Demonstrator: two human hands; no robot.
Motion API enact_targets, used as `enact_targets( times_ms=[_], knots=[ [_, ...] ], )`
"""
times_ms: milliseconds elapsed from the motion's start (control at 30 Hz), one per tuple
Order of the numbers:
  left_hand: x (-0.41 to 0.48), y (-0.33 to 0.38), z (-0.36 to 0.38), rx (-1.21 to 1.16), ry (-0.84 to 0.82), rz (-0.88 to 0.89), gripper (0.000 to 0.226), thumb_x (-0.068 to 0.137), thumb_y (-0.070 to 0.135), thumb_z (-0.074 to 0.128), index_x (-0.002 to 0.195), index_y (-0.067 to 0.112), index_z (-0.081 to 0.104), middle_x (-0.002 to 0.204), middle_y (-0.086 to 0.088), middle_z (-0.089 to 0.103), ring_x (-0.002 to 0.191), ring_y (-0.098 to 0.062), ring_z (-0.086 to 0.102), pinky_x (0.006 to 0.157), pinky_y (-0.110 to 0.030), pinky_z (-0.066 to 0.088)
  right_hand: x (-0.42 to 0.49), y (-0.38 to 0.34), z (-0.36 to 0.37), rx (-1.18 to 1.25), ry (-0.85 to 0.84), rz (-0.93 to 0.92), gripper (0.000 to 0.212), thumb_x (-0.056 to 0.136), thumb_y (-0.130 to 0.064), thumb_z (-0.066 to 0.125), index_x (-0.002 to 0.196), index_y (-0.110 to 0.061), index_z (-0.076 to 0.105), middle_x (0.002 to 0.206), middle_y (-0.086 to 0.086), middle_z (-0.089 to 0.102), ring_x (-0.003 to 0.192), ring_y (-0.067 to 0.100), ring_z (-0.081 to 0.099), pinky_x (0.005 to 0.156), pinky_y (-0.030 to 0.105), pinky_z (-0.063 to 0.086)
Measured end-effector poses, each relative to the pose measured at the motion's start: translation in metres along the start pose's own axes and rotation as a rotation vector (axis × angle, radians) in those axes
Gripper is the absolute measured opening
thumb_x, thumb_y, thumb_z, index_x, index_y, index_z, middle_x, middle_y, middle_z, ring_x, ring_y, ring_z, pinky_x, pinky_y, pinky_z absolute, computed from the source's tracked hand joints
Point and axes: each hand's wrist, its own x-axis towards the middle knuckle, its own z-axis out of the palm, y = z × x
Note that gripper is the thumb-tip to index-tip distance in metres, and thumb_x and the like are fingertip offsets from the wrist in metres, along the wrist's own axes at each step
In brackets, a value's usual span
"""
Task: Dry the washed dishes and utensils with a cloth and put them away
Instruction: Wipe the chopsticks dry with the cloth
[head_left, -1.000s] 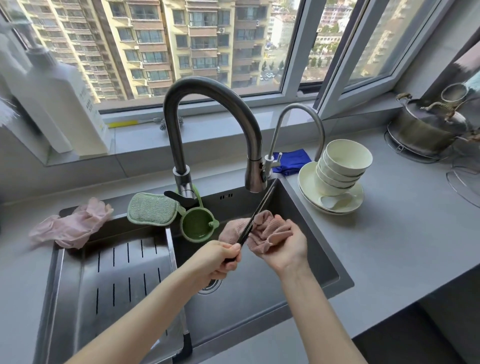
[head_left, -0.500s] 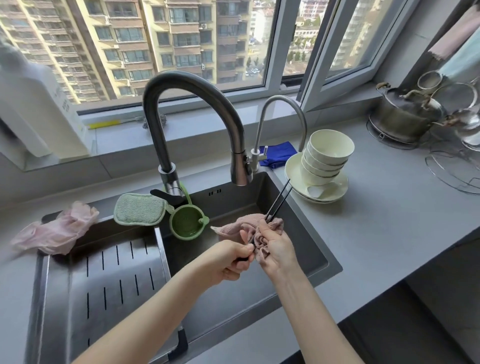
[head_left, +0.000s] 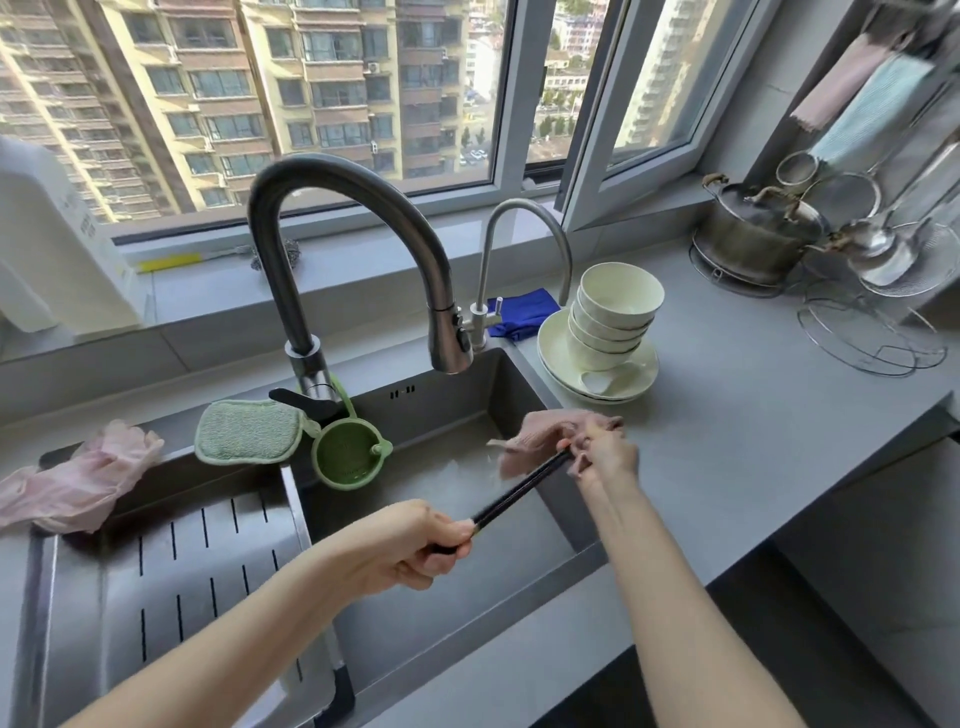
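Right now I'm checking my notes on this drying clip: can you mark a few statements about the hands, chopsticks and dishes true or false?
1. The left hand grips the chopsticks by one end. True.
2. The right hand holds the pink cloth round their other end. True.
3. The bowls stand apart, unstacked. False: they are stacked on plates on the counter.
4. The blue cloth is doing the drying. False: it lies on the counter behind the small tap.
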Motion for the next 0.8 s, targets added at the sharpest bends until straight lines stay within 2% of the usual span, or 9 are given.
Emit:
enact_targets(
  times_ms=[100, 167, 233, 367, 500, 567, 633, 700, 800],
  knots=[
    [-0.015, -0.014, -0.021, 0.014, 0.078, 0.002, 0.033, 0.097, 0.018, 0.047, 0.067, 0.008, 0.053, 0.046, 0.000, 0.036, 0.037, -0.007, 0.021, 0.039, -0.019, 0.011, 0.008, -0.031, -0.020, 0.052, 0.070, -0.065, 0.041, 0.101, -0.013, 0.046, 0.061, -0.011, 0.036, 0.035, 0.000, 0.048, 0.026, 0.009, 0.046, 0.032, 0.011, 0.031],
    [-0.016, -0.017, -0.030, -0.047, 0.132, 0.046, 0.032, 0.098, 0.017, 0.046, 0.069, 0.005, 0.053, 0.046, -0.002, 0.037, 0.035, -0.006, 0.020, 0.037, -0.017, 0.010, 0.001, -0.032, -0.023, 0.146, 0.032, -0.055, 0.033, 0.099, -0.011, 0.049, 0.066, -0.011, 0.042, 0.057, 0.008, 0.055, 0.037, 0.016, 0.053, 0.042, 0.025, 0.046],
    [-0.012, -0.012, -0.029, -0.113, 0.147, 0.092, 0.033, 0.099, 0.017, 0.044, 0.070, 0.004, 0.053, 0.047, -0.002, 0.039, 0.034, -0.005, 0.020, 0.034, -0.016, 0.011, -0.014, -0.019, -0.018, 0.219, -0.113, 0.053, 0.030, 0.099, -0.015, 0.048, 0.070, -0.012, 0.046, 0.065, 0.007, 0.056, 0.048, 0.019, 0.059, 0.059, 0.037, 0.052],
    [0.002, -0.005, -0.014, -0.169, 0.148, 0.097, 0.032, 0.098, 0.018, 0.045, 0.070, 0.006, 0.054, 0.050, -0.002, 0.045, 0.035, -0.005, 0.022, 0.034, -0.015, 0.012, -0.041, 0.027, 0.009, 0.162, -0.399, 0.233, 0.023, 0.099, -0.026, 0.045, 0.088, -0.007, 0.049, 0.075, 0.018, 0.056, 0.068, 0.025, 0.055, 0.077, 0.040, 0.049],
    [0.005, -0.005, 0.007, -0.115, 0.145, 0.078, 0.026, 0.097, 0.022, 0.050, 0.075, 0.009, 0.057, 0.059, -0.006, 0.058, 0.038, -0.005, 0.030, 0.035, -0.013, 0.022, -0.071, 0.055, 0.046, 0.026, -0.480, 0.163, 0.022, 0.094, -0.004, 0.055, 0.111, 0.007, 0.048, 0.071, 0.021, 0.057, 0.048, 0.012, 0.047, 0.052, 0.023, 0.045],
    [-0.006, -0.007, 0.013, -0.032, 0.165, 0.040, 0.026, 0.095, 0.030, 0.054, 0.083, 0.009, 0.063, 0.072, -0.008, 0.070, 0.043, -0.007, 0.047, 0.042, -0.015, 0.038, -0.081, 0.059, 0.051, -0.083, -0.499, 0.130, 0.016, 0.093, 0.004, 0.053, 0.109, 0.004, 0.048, 0.066, 0.017, 0.057, 0.042, 0.010, 0.043, 0.040, 0.019, 0.038],
    [-0.026, -0.010, 0.008, 0.129, 0.181, -0.023, 0.032, 0.093, 0.041, 0.054, 0.093, 0.012, 0.068, 0.087, -0.008, 0.075, 0.059, -0.013, 0.064, 0.054, -0.020, 0.052, -0.089, 0.054, 0.048, -0.284, -0.608, 0.077, 0.013, 0.094, 0.003, 0.052, 0.107, 0.003, 0.051, 0.071, 0.014, 0.056, 0.045, 0.009, 0.043, 0.040, 0.019, 0.036],
    [-0.048, -0.012, -0.008, 0.249, 0.335, -0.023, 0.035, 0.093, 0.041, 0.052, 0.096, 0.011, 0.070, 0.087, -0.006, 0.075, 0.066, -0.013, 0.067, 0.058, -0.020, 0.053, -0.097, 0.045, 0.040, -0.526, -0.732, -0.015, 0.014, 0.093, 0.004, 0.052, 0.106, 0.000, 0.055, 0.069, 0.009, 0.057, 0.048, 0.010, 0.045, 0.041, 0.020, 0.035],
    [-0.067, -0.009, -0.041, 0.240, 0.704, 0.166, 0.028, 0.096, 0.035, 0.048, 0.094, 0.016, 0.068, 0.088, 0.002, 0.073, 0.075, -0.010, 0.063, 0.064, -0.016, 0.048, -0.115, 0.029, 0.039, -0.780, -0.923, -0.106, 0.017, 0.088, 0.008, 0.051, 0.099, -0.003, 0.058, 0.062, 0.000, 0.055, 0.044, 0.005, 0.046, 0.041, 0.019, 0.033]
  ],
)
